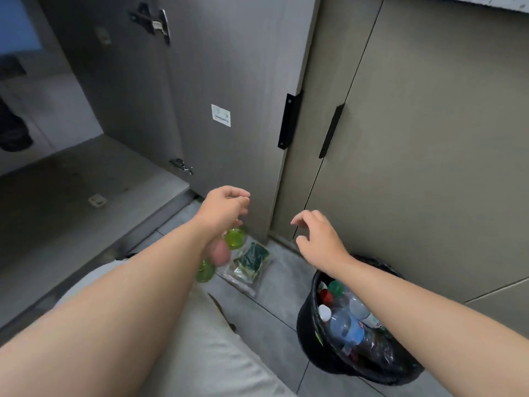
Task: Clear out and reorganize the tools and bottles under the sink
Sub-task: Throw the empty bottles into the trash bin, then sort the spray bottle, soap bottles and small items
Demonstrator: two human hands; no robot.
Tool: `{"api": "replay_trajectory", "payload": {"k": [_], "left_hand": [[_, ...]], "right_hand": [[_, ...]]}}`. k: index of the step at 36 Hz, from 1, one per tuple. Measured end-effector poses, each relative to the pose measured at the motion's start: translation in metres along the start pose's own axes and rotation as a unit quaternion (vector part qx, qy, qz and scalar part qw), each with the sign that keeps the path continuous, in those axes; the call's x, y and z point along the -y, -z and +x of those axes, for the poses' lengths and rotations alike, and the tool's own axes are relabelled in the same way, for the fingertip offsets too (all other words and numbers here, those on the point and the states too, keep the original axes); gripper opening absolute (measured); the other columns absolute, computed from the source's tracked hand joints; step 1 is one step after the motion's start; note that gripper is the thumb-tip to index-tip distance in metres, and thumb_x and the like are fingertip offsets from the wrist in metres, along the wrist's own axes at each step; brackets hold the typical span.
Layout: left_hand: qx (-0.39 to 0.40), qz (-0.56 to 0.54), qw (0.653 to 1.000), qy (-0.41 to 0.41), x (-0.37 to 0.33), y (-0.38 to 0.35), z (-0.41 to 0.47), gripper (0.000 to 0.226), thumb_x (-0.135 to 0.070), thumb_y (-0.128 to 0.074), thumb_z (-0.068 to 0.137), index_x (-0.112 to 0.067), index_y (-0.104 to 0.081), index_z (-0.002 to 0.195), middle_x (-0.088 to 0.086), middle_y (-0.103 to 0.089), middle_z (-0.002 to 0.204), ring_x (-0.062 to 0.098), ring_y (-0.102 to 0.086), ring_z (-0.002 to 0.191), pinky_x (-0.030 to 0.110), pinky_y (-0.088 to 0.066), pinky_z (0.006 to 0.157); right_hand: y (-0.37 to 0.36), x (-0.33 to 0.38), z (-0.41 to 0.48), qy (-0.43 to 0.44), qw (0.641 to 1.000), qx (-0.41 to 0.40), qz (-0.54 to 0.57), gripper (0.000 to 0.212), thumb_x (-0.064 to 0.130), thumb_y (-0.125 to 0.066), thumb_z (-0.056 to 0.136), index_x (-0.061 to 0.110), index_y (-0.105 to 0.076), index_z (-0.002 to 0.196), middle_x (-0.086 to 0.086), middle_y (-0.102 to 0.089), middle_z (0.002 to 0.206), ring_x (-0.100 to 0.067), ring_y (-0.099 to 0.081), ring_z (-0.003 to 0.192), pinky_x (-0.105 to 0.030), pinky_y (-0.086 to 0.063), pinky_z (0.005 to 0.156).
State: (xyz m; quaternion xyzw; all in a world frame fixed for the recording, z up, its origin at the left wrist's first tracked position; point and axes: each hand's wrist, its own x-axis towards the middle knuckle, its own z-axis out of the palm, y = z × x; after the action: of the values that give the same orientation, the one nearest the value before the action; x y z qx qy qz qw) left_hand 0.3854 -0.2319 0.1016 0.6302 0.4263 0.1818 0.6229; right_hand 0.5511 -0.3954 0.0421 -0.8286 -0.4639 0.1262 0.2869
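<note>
Both arms reach forward over the tiled floor in front of the sink cabinet. My left hand hovers by the lower edge of the open cabinet door, fingers loosely curled, holding nothing. My right hand hangs open with fingers apart in front of the closed door. Below my left wrist, two green bottles lie on the floor. Beside them lies a clear packet of green sponges. The cabinet floor at the left looks bare except for a small white piece.
A black bin lined with a bag stands at the lower right, filled with several plastic bottles. My knee in light shorts fills the bottom middle. Black handles run down the door edges. A dark pipe part hangs at the far left.
</note>
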Motion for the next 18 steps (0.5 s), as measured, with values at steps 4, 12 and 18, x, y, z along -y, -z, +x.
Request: {"api": "replay_trajectory", "payload": {"k": [4,12,18], "left_hand": [[0.001,0.043,0.999,-0.007,-0.013,0.059,0.015,0.014,-0.017,-0.059,0.098,-0.017,-0.069,0.109,0.004,-0.071,0.104,0.015,-0.069,0.091,0.034,-0.055,0.081],[-0.044,0.154,0.986,0.050,0.041,0.175,0.029,0.013,-0.016,-0.063,0.097,-0.013,-0.068,0.109,0.008,-0.070,0.101,0.016,-0.067,0.082,0.028,-0.048,0.069],[-0.029,0.166,0.980,0.107,0.112,0.189,0.048,0.014,-0.012,-0.071,0.092,-0.016,-0.068,0.104,0.012,-0.071,0.092,0.017,-0.065,0.077,0.025,-0.048,0.063]], "right_hand": [[-0.033,0.031,0.030,0.034,0.995,0.090,0.015,0.030,0.008,-0.054,0.084,0.022,-0.059,0.110,0.003,-0.053,0.109,-0.013,-0.052,0.106,-0.028,-0.043,0.093],[-0.110,0.050,0.086,-0.019,0.974,0.226,-0.002,0.036,0.005,-0.058,0.083,0.013,-0.059,0.118,-0.014,-0.057,0.115,-0.022,-0.057,0.098,-0.027,-0.045,0.088],[-0.147,0.032,0.113,-0.075,0.968,0.239,-0.030,0.043,0.014,-0.066,0.083,0.015,-0.054,0.125,-0.007,-0.053,0.112,-0.017,-0.051,0.091,-0.026,-0.041,0.075]]}}
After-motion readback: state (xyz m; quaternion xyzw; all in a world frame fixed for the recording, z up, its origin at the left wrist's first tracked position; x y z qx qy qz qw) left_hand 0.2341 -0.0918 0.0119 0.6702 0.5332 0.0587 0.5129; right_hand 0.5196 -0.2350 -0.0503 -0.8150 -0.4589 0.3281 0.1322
